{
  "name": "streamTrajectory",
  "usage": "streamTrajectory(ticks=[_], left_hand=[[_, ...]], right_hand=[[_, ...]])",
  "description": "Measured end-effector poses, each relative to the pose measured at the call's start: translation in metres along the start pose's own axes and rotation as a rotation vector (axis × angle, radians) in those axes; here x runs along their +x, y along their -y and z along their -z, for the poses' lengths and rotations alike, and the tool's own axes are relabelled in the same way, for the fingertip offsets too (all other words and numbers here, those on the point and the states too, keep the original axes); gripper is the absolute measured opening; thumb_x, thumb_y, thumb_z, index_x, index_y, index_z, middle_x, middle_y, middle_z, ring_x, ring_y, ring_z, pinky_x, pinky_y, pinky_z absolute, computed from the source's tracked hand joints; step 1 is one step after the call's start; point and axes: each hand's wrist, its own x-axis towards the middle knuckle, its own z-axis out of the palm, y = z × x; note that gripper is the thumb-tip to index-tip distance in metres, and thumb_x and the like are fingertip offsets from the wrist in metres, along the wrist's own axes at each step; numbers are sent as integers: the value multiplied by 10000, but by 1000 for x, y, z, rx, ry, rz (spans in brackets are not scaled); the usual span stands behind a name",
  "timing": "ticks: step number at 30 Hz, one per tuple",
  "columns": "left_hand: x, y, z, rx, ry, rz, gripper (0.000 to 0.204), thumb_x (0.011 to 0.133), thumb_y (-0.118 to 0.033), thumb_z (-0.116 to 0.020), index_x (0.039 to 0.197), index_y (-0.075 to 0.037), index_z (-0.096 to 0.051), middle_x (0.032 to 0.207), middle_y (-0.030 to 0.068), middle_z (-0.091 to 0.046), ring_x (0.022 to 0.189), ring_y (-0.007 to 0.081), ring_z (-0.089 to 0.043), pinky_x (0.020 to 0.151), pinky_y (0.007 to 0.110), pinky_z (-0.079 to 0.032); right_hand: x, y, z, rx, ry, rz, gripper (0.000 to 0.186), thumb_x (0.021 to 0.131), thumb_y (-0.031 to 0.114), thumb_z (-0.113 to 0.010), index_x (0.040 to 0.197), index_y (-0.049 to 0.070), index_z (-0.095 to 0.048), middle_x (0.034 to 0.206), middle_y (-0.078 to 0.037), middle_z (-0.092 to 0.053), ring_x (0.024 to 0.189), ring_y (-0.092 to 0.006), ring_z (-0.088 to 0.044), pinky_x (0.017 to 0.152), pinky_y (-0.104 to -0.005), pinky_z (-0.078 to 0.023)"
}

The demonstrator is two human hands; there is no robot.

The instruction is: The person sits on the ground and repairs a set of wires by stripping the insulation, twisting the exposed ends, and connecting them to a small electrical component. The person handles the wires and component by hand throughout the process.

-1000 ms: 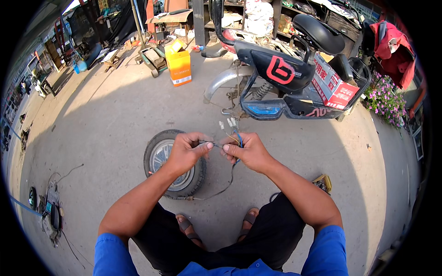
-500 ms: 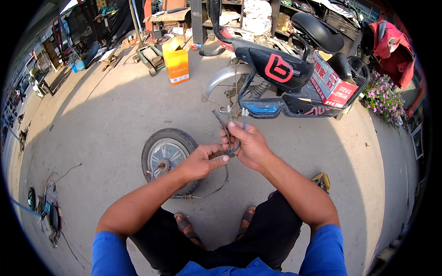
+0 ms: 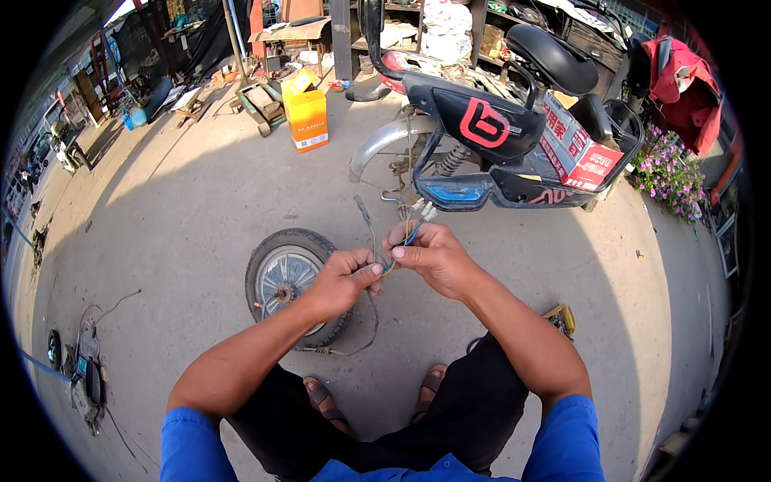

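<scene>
My left hand (image 3: 349,277) is closed on the grey cable (image 3: 372,323), where coloured wires leave its sheath. Beside it, my right hand (image 3: 426,253) pinches the blue and yellow wires (image 3: 411,234), with white plug connectors (image 3: 426,210) sticking up beyond my fingers. A thinner grey lead with a dark end (image 3: 361,209) rises above my left hand. The cable runs down to a loose wheel (image 3: 273,269) with a tyre and metal hub, lying flat on the concrete under my left arm. My fingertips are partly hidden among the wires.
A black electric scooter (image 3: 458,185) stands ahead, carrying a red-and-white carton (image 3: 590,161). An orange box (image 3: 305,116) is behind. Loose parts (image 3: 92,377) lie at left, a yellow container (image 3: 562,317) by my right knee, pink flowers (image 3: 666,181) at right. Cluttered shelves line the back.
My hands have shifted along the wires. The right rose, then came slightly down; the left dipped, then moved slightly up. The grey lead now points upward.
</scene>
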Motion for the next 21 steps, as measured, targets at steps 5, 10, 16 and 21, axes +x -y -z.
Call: streamTrajectory(ticks=[5,10,16,21], left_hand=[[-2,-6,0,30,7,5,205,1035,-169,-570,952,1,-647,780,21,-609,731,113,-574,777,338,-535],[-6,-14,-9,153,17,1,214,1028,-180,-600,930,4,-647,753,15,-599,704,99,-569,757,328,-568],[-7,-10,-11,124,-96,30,259,1030,-188,-600,880,20,-635,694,34,-583,618,106,-559,682,328,-581],[-6,-9,-11,52,-166,79,256,1028,-175,-600,876,29,-634,682,49,-598,576,127,-572,631,334,-570]], right_hand=[[1,3,-6,-229,-81,90,113,885,86,-747,917,-8,-691,895,-32,-647,756,-114,-612,710,-271,-508],[2,-3,-12,-349,-160,205,97,882,58,-748,913,-12,-688,871,-45,-671,739,-109,-618,676,-274,-519],[2,-7,-26,-389,-275,240,78,890,17,-731,912,-40,-682,861,-31,-674,772,-82,-602,669,-264,-514],[5,-17,-27,-476,-303,375,60,899,6,-721,918,-33,-680,864,-24,-672,781,-71,-592,665,-260,-507]])
